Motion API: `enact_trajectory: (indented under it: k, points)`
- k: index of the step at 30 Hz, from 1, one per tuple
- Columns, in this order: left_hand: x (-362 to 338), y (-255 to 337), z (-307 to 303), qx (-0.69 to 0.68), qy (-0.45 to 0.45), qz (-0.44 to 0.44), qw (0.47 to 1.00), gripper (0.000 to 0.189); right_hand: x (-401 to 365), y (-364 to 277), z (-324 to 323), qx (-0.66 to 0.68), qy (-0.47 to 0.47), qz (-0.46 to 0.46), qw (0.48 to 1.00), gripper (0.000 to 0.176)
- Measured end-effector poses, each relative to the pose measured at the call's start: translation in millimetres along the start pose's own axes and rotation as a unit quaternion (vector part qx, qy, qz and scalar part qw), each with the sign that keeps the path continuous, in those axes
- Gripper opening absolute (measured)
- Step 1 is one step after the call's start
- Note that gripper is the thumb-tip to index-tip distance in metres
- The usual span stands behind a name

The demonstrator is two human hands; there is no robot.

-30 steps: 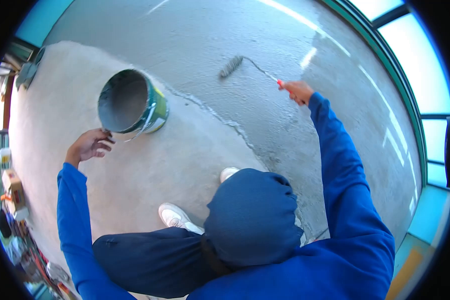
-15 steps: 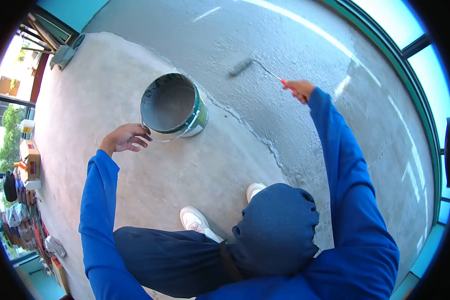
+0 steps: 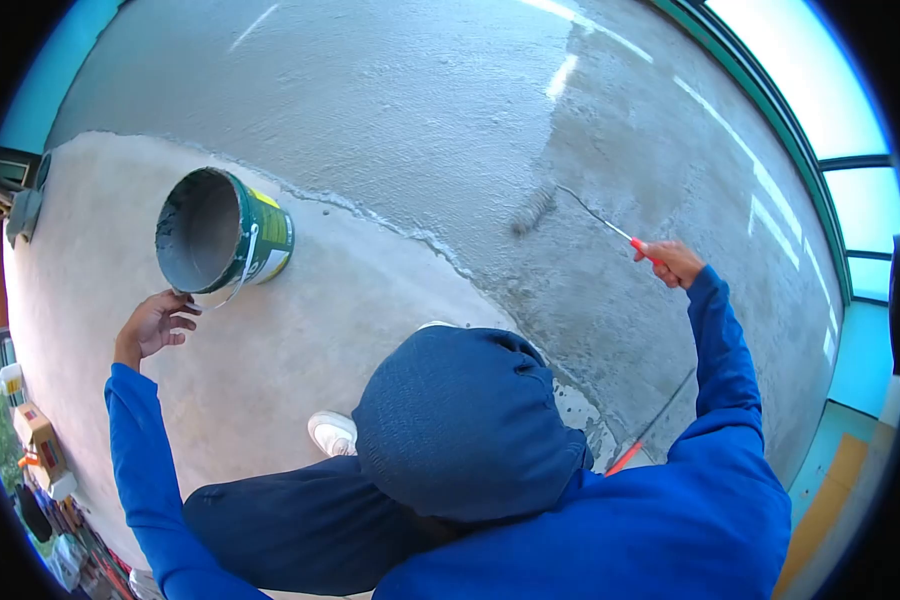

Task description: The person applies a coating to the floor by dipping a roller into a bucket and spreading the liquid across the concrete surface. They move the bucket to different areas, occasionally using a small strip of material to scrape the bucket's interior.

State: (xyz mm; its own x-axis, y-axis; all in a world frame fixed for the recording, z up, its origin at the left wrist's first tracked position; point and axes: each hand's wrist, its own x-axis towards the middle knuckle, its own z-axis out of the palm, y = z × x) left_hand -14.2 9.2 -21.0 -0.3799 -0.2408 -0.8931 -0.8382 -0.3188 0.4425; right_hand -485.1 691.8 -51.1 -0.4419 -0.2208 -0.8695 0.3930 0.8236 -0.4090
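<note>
Blurrily, the paint roller (image 3: 533, 210) rests on the wet grey floor (image 3: 420, 90), its red grip mostly hidden inside the closed right hand (image 3: 670, 262), while the left hand (image 3: 155, 322), fingers loosely curled and empty, sits at the bucket (image 3: 220, 232) rim

Your hood (image 3: 465, 420) hides most of your legs and all but part of one shoe (image 3: 332, 432), and it cuts off the near end of the red-tipped pole (image 3: 625, 458) by your right sleeve. The roller (image 3: 533, 210) is blurred, your right hand (image 3: 673, 262) covers most of its red grip, and whether your left hand (image 3: 153, 322) touches the bucket (image 3: 260, 235) is unclear. The clutter (image 3: 32, 440) at the left edge is too small to name.
</note>
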Motion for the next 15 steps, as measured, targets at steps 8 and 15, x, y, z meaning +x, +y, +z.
enact_trajectory:
  k: [8,15]
  points:
    - [0,-1,-2,0.003,-0.012,0.007,1.000,0.020,33,-39,27,-0.044,-0.039,-0.054,0.997,0.040]
    - [-5,-4,-3,-0.017,0.002,0.018,1.000,0.019,125,-208,169,-0.133,-0.083,-0.177,0.972,0.045]
